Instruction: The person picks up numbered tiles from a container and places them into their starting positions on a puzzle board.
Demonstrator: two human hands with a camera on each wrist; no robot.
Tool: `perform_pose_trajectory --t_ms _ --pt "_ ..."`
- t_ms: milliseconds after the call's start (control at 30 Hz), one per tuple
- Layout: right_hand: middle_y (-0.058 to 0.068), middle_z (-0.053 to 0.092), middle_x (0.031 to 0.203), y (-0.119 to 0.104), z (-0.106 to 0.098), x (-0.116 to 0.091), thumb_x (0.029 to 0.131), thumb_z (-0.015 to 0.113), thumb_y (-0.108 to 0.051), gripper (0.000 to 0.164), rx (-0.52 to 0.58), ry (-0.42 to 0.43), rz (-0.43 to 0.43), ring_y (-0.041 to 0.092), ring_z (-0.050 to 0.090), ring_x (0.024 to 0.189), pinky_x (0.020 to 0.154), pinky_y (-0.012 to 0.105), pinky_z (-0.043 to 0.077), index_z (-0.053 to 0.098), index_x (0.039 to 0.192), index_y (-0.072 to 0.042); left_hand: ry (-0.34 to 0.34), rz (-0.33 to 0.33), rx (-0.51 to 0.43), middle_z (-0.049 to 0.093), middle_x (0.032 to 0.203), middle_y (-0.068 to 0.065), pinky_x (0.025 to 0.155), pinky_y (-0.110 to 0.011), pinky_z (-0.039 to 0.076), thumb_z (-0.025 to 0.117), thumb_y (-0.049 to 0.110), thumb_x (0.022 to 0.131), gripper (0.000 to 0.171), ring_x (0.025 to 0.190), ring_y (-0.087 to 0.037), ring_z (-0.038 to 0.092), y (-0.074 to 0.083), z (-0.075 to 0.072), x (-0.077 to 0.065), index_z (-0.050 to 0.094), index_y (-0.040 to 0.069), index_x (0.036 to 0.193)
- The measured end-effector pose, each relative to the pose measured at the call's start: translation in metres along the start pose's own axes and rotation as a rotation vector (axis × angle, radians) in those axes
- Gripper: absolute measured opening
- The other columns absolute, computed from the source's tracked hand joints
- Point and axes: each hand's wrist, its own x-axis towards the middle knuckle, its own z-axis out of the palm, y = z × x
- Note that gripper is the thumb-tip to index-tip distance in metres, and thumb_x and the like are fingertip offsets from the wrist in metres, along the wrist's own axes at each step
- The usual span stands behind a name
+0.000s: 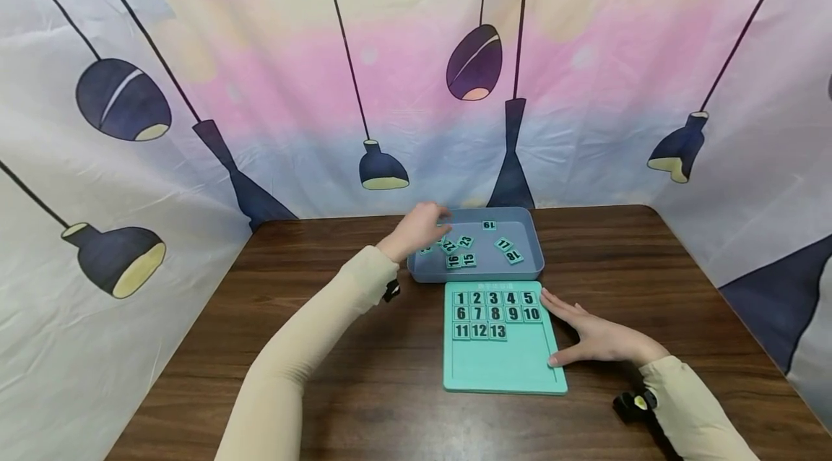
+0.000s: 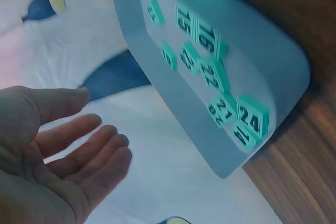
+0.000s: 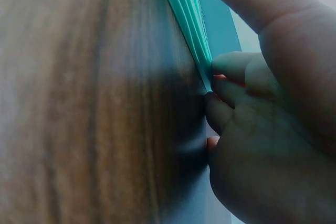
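Note:
My left hand (image 1: 418, 229) hovers over the left side of a blue-grey tray (image 1: 425, 275), its fingers loosely bent with nothing between them in the left wrist view. Small green number tiles lie scattered in the tray, among them tile 15 (image 1: 469, 259), tile 23 (image 1: 465, 241) and tile 24 (image 2: 251, 116). Directly in front of the tray is a mint-green board (image 1: 500, 371). Its top two rows hold tiles 1 to 10, and tiles 11 to 13 start the third. My right hand (image 1: 601, 337), fingers spread, touches the board's right edge with thumb and fingertips.
Both tray and board rest on a dark brown wooden table (image 1: 364, 389). Behind the table's far edge hangs a pastel cloth (image 1: 416, 78) printed with dark lamps. A tile (image 1: 489, 225) lies apart near the tray's back wall.

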Motion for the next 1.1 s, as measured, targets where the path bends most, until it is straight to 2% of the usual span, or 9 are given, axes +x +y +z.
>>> perform_pose_trajectory --t_ms 133,200,300,367,533,700,833,933,1100 --pt "0.021 -0.005 0.167 0.001 0.001 0.000 0.086 0.081 -0.040 0.112 0.000 -0.003 -0.012 0.053 -0.009 0.147 0.112 0.074 -0.002 0.007 0.162 -0.005 0.008 -0.111 -0.039 0.064 0.129 -0.020 0.095 -0.044 0.053 0.062 0.012 0.102 0.033 0.115 -0.031 0.063 -0.009 -0.001 0.016 0.064 -0.004 0.130" --pt "0.020 -0.006 0.167 0.001 0.001 0.000 0.086 0.080 -0.040 0.111 0.001 -0.004 -0.018 0.052 -0.008 0.148 0.112 0.073 -0.002 0.007 0.162 -0.005 0.005 -0.170 -0.056 0.069 0.111 -0.016 0.085 -0.039 0.054 0.063 0.012 0.101 0.023 0.093 -0.025 0.066 -0.014 0.000 0.023 0.069 -0.004 0.116" --pt "0.021 -0.005 0.167 0.000 0.002 0.000 0.086 0.080 -0.040 0.111 0.005 -0.005 -0.019 0.053 -0.009 0.147 0.112 0.073 -0.002 0.007 0.162 -0.005 -0.029 -0.268 -0.095 0.052 0.073 -0.006 0.064 -0.032 0.045 0.064 0.013 0.100 0.024 0.061 -0.016 0.044 -0.021 0.002 0.032 0.061 0.001 0.080" --pt "0.021 -0.005 0.167 0.000 0.002 0.000 0.086 0.080 -0.041 0.111 0.006 -0.002 -0.016 0.053 -0.009 0.147 0.112 0.073 -0.002 0.007 0.162 -0.005 -0.048 -0.330 -0.129 0.037 0.067 -0.003 0.061 -0.032 0.036 0.063 0.014 0.100 0.032 0.058 -0.016 0.031 -0.026 0.004 0.036 0.051 0.005 0.073" --pt "0.020 -0.004 0.167 0.000 0.002 0.000 0.086 0.080 -0.041 0.111 -0.002 0.004 -0.010 0.052 -0.008 0.148 0.113 0.072 -0.002 0.008 0.162 -0.005 -0.024 -0.419 -0.197 0.050 0.088 -0.010 0.064 -0.034 0.036 0.057 0.008 0.099 0.014 0.064 -0.017 0.035 -0.035 0.013 0.040 0.061 -0.005 0.103" --pt "0.021 -0.005 0.167 -0.001 0.000 -0.001 0.086 0.080 -0.041 0.112 -0.006 0.004 0.001 0.053 -0.007 0.148 0.112 0.073 -0.001 0.007 0.162 -0.006 -0.052 -0.476 -0.283 0.050 0.128 -0.024 0.063 -0.034 0.032 0.047 0.000 0.099 0.046 0.060 -0.016 0.026 -0.038 0.028 0.042 0.043 -0.010 0.145" --pt "0.022 -0.005 0.166 -0.003 -0.001 -0.002 0.086 0.081 -0.041 0.112 -0.006 0.006 -0.003 0.055 -0.009 0.146 0.111 0.074 -0.001 0.007 0.162 -0.006 -0.080 -0.511 -0.279 0.052 0.097 -0.015 0.058 -0.033 0.029 0.045 0.001 0.102 0.017 0.055 -0.015 0.020 -0.037 0.038 0.043 0.060 -0.004 0.110" --pt "0.022 -0.004 0.166 -0.003 -0.002 -0.002 0.086 0.081 -0.039 0.111 -0.008 0.009 -0.018 0.053 -0.007 0.147 0.112 0.073 -0.002 0.008 0.162 -0.004 -0.079 -0.518 -0.257 0.031 0.070 -0.006 0.056 -0.032 0.027 0.046 0.001 0.102 0.028 0.053 -0.014 0.016 -0.034 0.042 0.044 0.043 0.006 0.075" --pt "0.022 -0.003 0.167 -0.001 -0.001 -0.001 0.086 0.081 -0.038 0.111 -0.007 0.005 -0.032 0.052 -0.005 0.148 0.113 0.071 -0.003 0.008 0.162 -0.004 -0.066 -0.475 -0.268 0.031 0.071 -0.005 0.055 -0.033 0.028 0.044 -0.004 0.100 0.012 0.054 -0.015 0.019 -0.030 0.048 0.043 0.051 0.000 0.092"
